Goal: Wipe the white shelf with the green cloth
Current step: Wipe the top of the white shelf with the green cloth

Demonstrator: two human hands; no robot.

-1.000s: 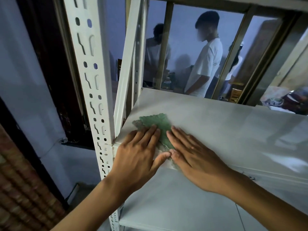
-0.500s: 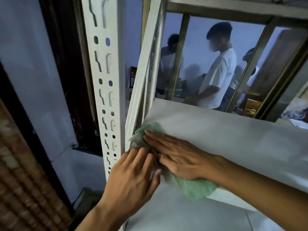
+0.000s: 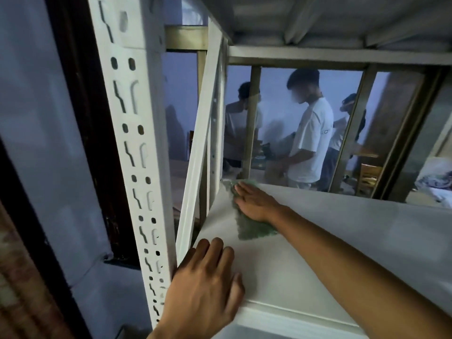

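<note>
The white shelf [image 3: 342,241] spreads across the lower right of the head view. The green cloth [image 3: 252,228] lies spread at the shelf's far left corner. My right hand [image 3: 254,204] presses flat on the cloth with fingers stretched toward the back edge; part of the cloth is hidden under it. My left hand [image 3: 205,285] rests flat on the shelf's near left corner, beside the front post, holding nothing.
A white perforated upright post [image 3: 137,155] stands at the left front, with a slanted white brace [image 3: 200,152] behind it. Another shelf [image 3: 330,18] hangs close overhead. Behind the rack, three people [image 3: 310,138] stand in a room. A brick wall [image 3: 22,289] is at lower left.
My right hand has slid the cloth from the shelf's front left edge to the back left corner. My left hand has come off the cloth and now rests on the front corner.
</note>
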